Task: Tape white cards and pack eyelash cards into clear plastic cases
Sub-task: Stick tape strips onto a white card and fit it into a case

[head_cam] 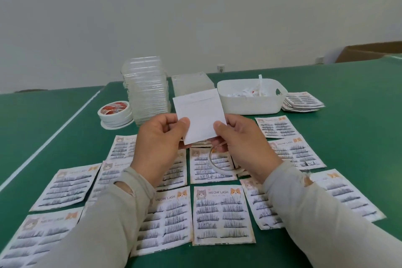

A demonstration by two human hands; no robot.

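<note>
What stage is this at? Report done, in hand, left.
Done: nothing visibly packed. In hand: left hand and right hand pinch one white card. Left: eyelash cards lie uncased on the table, clear cases still stacked.

A small hand-packing workroom, bare-walled. A green table (348, 132) with white lines is covered in rows of eyelash cards (223, 215); at 12 o'clock stand stacked clear plastic cases (145, 91), at 11 tape rolls (115, 113), at 1 a white bin of scraps (250, 102) and, farther off, a cardboard box (369, 52).
</note>
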